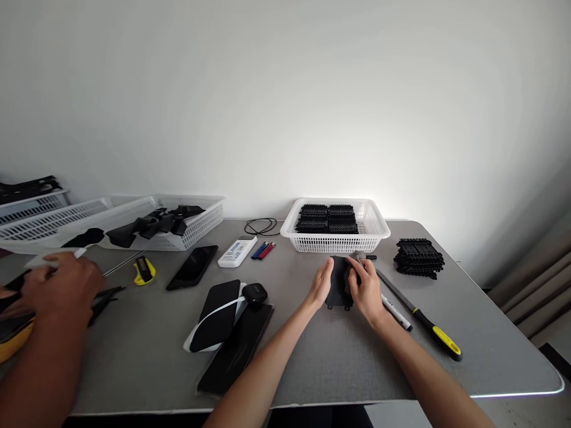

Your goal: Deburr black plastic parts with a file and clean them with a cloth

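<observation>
My left hand [322,282] grips a flat black plastic plate [338,285] by its left edge, thumb on top. The plate has small tabs along its near end. Over its right side, my right hand [366,285] has bent fingers closed on a grey cloth-like wad [359,256], mostly hidden by the fingers. A white marker [397,312] lies beside my right wrist. To its right is a flat file [439,337] with a black and yellow handle. Behind my hands stands a white basket [334,243] holding stacks of ribbed black plates [342,220].
More ribbed black plates [418,258] are stacked at right. Left of me lie a power bank [237,251], two lighters [263,250], a phone [193,267], a yellow cutter [145,271] and black pouches [236,351]. Another person's hand [65,282] works at far left, near baskets [203,221] of black parts.
</observation>
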The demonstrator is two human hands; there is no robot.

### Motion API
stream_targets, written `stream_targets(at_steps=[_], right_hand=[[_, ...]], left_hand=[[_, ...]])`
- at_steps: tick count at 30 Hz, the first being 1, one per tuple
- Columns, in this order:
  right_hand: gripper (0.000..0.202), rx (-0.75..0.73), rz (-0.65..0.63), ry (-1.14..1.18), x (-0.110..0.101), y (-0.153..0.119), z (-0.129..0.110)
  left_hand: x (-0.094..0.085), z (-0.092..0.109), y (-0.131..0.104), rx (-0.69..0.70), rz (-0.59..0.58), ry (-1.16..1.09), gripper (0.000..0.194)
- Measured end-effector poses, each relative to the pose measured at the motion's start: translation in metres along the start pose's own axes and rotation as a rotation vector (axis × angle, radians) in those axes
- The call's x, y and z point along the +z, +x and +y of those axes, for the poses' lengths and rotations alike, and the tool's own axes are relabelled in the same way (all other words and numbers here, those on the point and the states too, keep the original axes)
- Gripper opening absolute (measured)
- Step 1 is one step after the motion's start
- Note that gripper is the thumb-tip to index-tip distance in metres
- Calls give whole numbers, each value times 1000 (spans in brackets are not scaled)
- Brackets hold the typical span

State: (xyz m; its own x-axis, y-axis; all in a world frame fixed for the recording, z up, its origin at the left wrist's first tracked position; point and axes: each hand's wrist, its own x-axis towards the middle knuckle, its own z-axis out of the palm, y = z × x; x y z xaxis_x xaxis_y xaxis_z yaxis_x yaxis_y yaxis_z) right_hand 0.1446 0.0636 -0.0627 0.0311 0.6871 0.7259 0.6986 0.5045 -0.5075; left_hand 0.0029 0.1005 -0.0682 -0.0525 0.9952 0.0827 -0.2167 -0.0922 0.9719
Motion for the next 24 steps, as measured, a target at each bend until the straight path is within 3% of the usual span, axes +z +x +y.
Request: stream_targets(at_steps=[8,13,17,21,24], right_hand=[[44,-150,-197,-17,0,4,-12],[39,-58,-79,3,3,6,-11],[38,-74,-11,34,7,4,-6],[44,-236,-126,96,4,3,-13],[49,-314,-228,137,0,0,-23]], left_hand=[[6,-2,-10,27,-102,20,42],[7,-3,-12,84,-151,42,52],[9,-6,-13,50,-124,12,55],[9,-6,-8,-70,-15,-123,60],[4,0,0,-126,2,-180,74]])
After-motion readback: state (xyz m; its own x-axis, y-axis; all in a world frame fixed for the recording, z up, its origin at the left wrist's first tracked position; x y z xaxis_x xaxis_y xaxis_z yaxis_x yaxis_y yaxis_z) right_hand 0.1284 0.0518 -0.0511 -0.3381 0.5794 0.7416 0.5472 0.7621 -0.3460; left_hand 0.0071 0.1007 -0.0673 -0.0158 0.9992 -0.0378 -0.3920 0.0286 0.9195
